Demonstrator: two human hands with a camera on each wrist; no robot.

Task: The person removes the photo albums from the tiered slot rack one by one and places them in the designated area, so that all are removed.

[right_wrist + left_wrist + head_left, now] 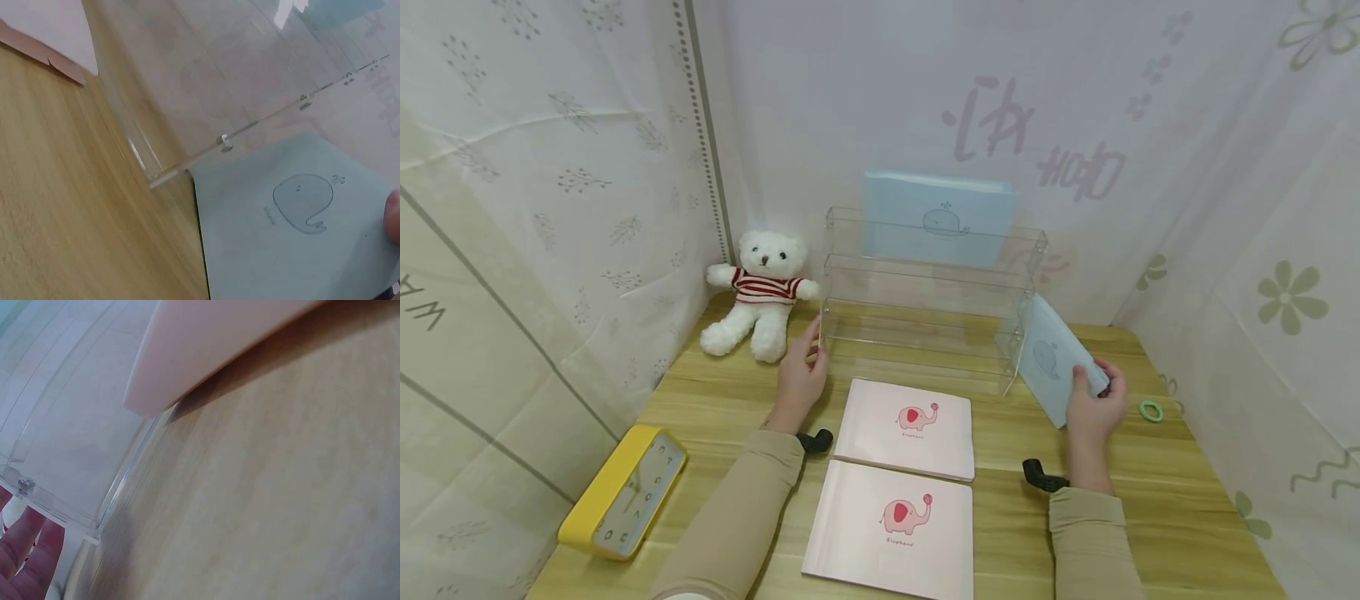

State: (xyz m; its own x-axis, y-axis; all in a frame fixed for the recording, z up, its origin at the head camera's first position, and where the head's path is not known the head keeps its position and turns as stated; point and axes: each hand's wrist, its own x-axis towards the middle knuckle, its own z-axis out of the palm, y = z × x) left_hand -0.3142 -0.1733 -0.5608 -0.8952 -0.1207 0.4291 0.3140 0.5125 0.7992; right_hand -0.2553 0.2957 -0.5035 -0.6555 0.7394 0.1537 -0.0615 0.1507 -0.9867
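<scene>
My right hand [1096, 404] grips the outer edge of a light blue notebook [1051, 358] with a whale drawing, thumb on its front. That notebook stands tilted beside the right end of a clear acrylic tiered rack [917, 327]; in the right wrist view its whale cover [300, 212] shows close by the rack's side panel. At the rack's left side panel, my left hand [802, 375] touches the edge with extended fingers [45, 550]. Another blue whale notebook [940, 218] stands in the rack's top tier. Two pink elephant notebooks [910, 429] lie in front of the rack.
A white teddy bear [765, 292] in a striped sweater sits left of the rack. A yellow clock [625, 492] stands at the table's left edge. On the right lies a small green ring [1151, 411]. Patterned curtains [1262, 208] surround the wooden table [1165, 500].
</scene>
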